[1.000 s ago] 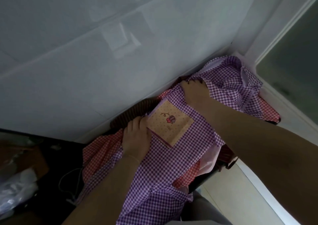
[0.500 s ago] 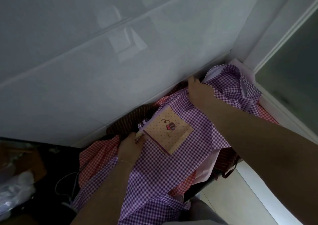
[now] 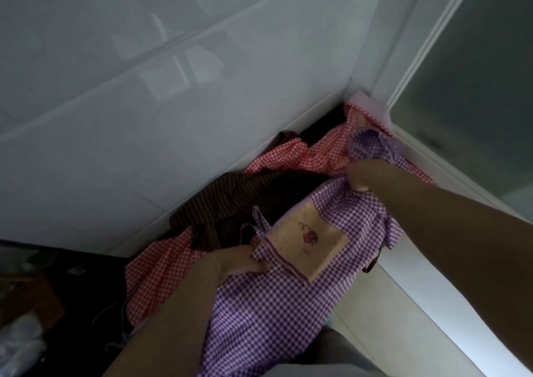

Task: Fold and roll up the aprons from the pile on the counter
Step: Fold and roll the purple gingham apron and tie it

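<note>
Both hands pinch the purple apron (image 3: 277,313): left hand (image 3: 242,262) by the pocket, right hand (image 3: 364,174) now bunching the far edge, pulled back.

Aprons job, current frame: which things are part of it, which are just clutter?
In the job:
purple gingham apron, gripped by left hand and right hand
its beige pocket
red gingham apron in the pile
brown striped apron in the pile

Just lying about:
clear plastic bag
tiled wall
window frame
</note>
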The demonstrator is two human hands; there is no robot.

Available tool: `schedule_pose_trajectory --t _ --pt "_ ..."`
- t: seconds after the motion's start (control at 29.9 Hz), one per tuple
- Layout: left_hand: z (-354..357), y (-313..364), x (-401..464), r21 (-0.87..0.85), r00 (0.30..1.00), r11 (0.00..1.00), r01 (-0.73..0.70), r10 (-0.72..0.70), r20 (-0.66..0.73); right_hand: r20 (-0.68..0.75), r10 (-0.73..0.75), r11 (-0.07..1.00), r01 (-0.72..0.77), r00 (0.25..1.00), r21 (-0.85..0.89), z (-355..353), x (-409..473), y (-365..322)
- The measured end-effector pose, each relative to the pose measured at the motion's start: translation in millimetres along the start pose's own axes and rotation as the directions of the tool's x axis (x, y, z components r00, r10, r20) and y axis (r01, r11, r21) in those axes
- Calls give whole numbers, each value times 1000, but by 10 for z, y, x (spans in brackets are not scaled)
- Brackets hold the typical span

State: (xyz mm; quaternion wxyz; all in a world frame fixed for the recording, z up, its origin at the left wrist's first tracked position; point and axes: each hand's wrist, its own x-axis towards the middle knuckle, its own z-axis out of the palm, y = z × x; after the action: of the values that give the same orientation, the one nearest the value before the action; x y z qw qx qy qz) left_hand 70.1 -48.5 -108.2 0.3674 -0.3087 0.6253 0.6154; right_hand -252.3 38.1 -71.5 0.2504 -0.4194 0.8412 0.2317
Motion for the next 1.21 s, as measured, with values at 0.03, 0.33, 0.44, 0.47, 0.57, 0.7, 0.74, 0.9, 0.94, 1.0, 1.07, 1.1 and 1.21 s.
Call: schedule_pose_trajectory --t 0.03,0.33,0.44,0.47,0.57,0.7,0.74,0.9,0.94,1.0,1.07,1.1,1.21 --pt "-3 -20 -16 76 999 997 25 -29 45 167 49 999 -48 985 -8 5 -53 52" --pt "-334 -455 -396 368 983 913 179 -149 -107 2 63 994 -63 998 84 301 -69 -468" --pt "-314 -481 -329 191 990 975 109 -89 -110 -34 47 989 -41 998 143 308 -76 -612" --pt "-316 -457 -278 26 990 998 63 -59 -127 -31 37 988 -32 999 153 320 -71 -629" --pt "-331 -277 -110 -412 965 895 -170 65 -255 -62 28 984 -17 998 179 354 -65 -639" --pt "-388 78 -14 -448 737 722 -528 126 -664 -174 -15 997 29 985 77 403 -102 -593" --pt "-409 177 -44 -352 640 724 -594 159 -752 -182 -16 999 23 983 40 412 -96 -581" --pt "-460 425 -259 210 73 797 -566 303 -950 -104 10 999 -14 995 -30 356 -63 -614" --pt "-431 454 -276 346 -60 832 -434 356 -932 -95 22 999 -25 995 -40 335 -58 -623" --pt "-286 512 -243 608 -189 785 -120 583 -790 -83 37 999 -38 996 -9 297 -55 -650" --pt "-48 584 -59 771 -32 634 -50 771 -636 -107 25 996 -15 994 93 274 -59 -654" --pt "75 592 77 800 96 595 -82 803 -588 -145 18 989 4 989 150 276 -49 -644" --pt "238 539 490 636 462 764 -103 603 -650 -227 -30 937 107 973 332 266 -91 -588"
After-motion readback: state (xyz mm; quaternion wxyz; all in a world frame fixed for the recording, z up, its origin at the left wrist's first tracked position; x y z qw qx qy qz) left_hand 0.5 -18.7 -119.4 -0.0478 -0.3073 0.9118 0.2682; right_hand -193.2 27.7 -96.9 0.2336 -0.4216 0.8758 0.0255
